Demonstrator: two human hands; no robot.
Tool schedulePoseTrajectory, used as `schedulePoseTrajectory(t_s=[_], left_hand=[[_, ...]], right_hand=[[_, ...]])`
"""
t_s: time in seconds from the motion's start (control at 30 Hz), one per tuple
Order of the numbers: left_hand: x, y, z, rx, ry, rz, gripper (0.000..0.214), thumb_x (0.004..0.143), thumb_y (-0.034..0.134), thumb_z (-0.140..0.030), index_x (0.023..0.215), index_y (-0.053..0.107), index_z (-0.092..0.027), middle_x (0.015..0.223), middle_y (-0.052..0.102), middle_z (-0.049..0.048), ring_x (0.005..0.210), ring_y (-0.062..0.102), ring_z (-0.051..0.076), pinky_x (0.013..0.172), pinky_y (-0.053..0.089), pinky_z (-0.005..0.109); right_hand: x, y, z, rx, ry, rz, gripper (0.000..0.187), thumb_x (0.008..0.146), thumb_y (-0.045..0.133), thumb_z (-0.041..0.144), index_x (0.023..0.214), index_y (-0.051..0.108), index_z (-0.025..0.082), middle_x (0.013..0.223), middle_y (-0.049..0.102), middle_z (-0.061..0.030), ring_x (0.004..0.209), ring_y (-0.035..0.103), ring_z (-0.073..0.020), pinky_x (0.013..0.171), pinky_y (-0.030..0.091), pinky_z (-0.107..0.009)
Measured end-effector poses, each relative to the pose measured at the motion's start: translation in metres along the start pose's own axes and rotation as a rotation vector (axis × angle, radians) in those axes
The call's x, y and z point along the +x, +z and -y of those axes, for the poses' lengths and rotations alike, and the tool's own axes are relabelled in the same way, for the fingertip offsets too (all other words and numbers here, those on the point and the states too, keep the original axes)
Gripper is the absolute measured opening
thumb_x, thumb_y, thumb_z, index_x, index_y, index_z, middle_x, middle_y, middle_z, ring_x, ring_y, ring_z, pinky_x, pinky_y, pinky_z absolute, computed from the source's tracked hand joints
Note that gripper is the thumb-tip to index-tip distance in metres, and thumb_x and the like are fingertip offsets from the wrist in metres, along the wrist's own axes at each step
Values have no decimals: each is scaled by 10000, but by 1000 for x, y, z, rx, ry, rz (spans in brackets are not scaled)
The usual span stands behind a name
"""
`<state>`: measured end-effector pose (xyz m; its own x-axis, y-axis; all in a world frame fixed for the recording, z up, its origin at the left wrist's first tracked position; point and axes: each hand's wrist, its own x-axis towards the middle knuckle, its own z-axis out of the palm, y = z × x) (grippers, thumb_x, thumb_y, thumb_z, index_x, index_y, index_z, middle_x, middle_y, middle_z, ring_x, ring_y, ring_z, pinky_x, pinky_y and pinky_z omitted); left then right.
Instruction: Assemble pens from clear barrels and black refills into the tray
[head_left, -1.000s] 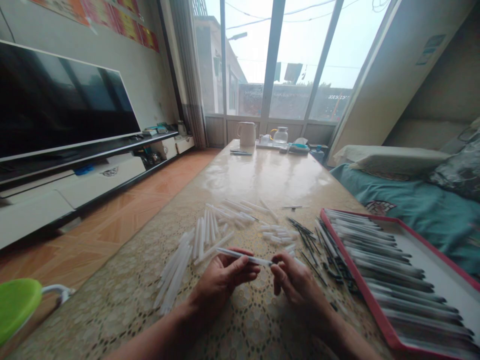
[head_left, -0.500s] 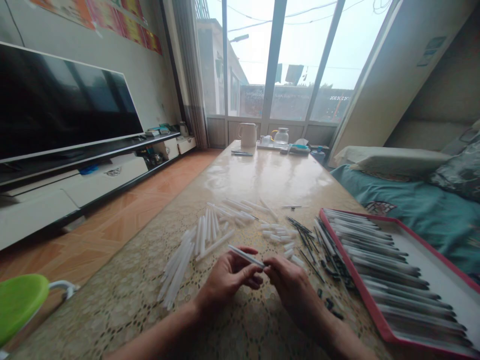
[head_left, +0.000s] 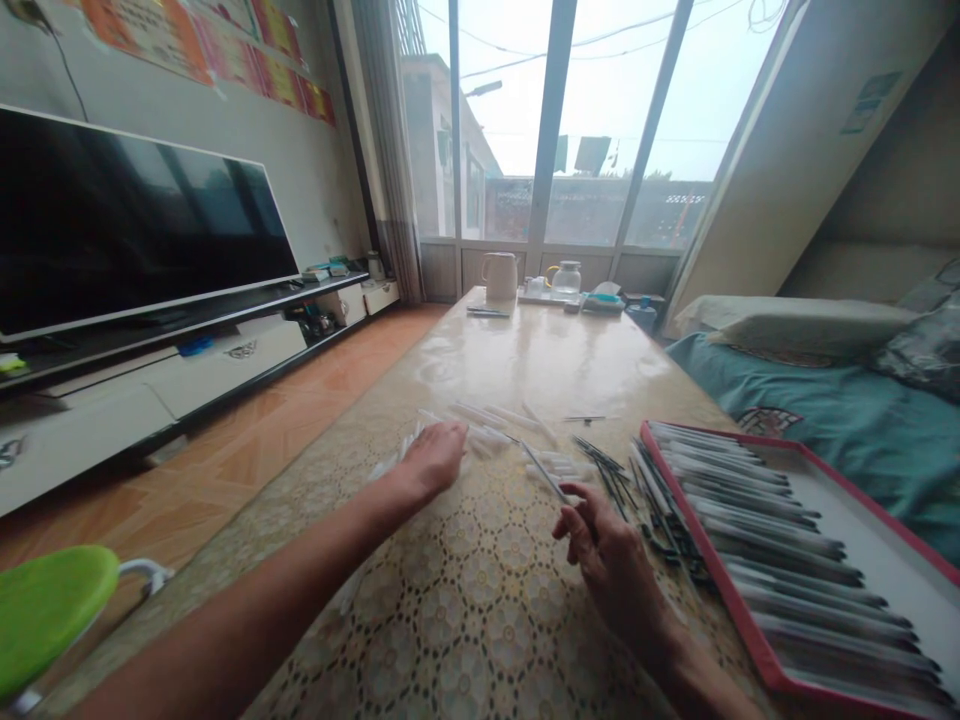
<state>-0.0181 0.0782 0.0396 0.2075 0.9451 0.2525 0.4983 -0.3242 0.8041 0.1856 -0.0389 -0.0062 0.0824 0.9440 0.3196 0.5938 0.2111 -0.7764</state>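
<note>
My right hand (head_left: 611, 545) holds a slim grey-white pen (head_left: 544, 470) between thumb and fingers. The pen slants up and away to the left, over short white pen pieces (head_left: 559, 463). My left hand (head_left: 435, 458) is stretched forward, palm down, over the long white pen barrels (head_left: 386, 462) on the left. Its fingers bend down out of sight, so what they touch is hidden. More white tubes (head_left: 487, 415) lie just beyond it. Thin black refills (head_left: 600, 455) and small black parts (head_left: 679, 560) are scattered right of my right hand.
A red-rimmed box (head_left: 757, 640) with rows of dark-tipped pens (head_left: 772, 520) stands at the table's right side. A beige pitcher (head_left: 499, 277), a glass jug (head_left: 566, 280) and tissues (head_left: 604, 297) are at the far end. A green stool (head_left: 56, 610) stands left of the table.
My left hand has let go of the pen and moved forward and left to the white barrels. The pen stays in my right hand, which has shifted slightly right.
</note>
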Motion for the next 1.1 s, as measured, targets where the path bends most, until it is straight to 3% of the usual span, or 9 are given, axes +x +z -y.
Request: schedulePoseTrajectory(t_s=[0.13,0.27,0.33,0.47,0.53,0.63,0.8,1.1], left_hand=[[19,8,26,-35,-27,-8,241,536,664,-17,486,506,-192,558,550,14,765,548,227,722,338,299],[14,10,25,-145,-72,-46,140,544,695,-96,574,600,-194,605,578,29,758,548,223,695,371,298],[0,12,16,-225,-102,-44,68,625,671,-204,680,636,-183,648,597,30,702,555,193,647,397,285],[-45,22,-3,-425,-216,-2,243,768,531,-383,827,579,-152,615,573,3,535,543,123,513,416,244],[-67,29,-7,-743,-400,-6,254,724,606,-389,814,533,-163,630,586,-5,501,527,98,465,387,211],[-85,37,-6,-896,-497,-72,288,698,647,-400,792,515,-162,598,594,-15,449,496,70,421,344,183],[-84,38,1,-949,-529,-142,305,670,680,-384,797,513,-163,579,603,-26,440,504,62,413,327,168],[-85,40,2,-925,-468,-64,288,707,652,-394,787,493,-168,570,607,-24,442,507,67,410,351,172]], right_hand=[[1,-2,-1,-39,27,30,238,902,353,329,1018,492,175,689,626,-17,532,567,-139,514,421,-230],[0,-5,1,-182,-17,11,156,867,363,265,822,496,197,638,574,-8,548,543,-146,531,399,-235],[-1,-7,3,-250,-55,0,155,854,360,243,792,496,203,611,546,1,542,530,-146,536,384,-239],[-4,-9,9,-283,-115,4,185,879,358,265,913,531,210,620,566,8,534,536,-143,528,356,-240],[-5,-9,12,-296,-173,25,193,892,372,290,916,547,214,672,596,-6,579,559,-142,553,359,-236],[-6,-10,15,-354,-241,88,217,895,388,309,815,564,209,695,601,-15,606,562,-136,581,353,-232],[-8,-10,18,-410,-259,125,210,858,429,289,716,557,205,617,554,4,523,500,-113,546,321,-229],[-9,-8,19,-410,-270,213,194,857,431,290,734,555,203,635,553,-1,546,500,-120,554,333,-231]])
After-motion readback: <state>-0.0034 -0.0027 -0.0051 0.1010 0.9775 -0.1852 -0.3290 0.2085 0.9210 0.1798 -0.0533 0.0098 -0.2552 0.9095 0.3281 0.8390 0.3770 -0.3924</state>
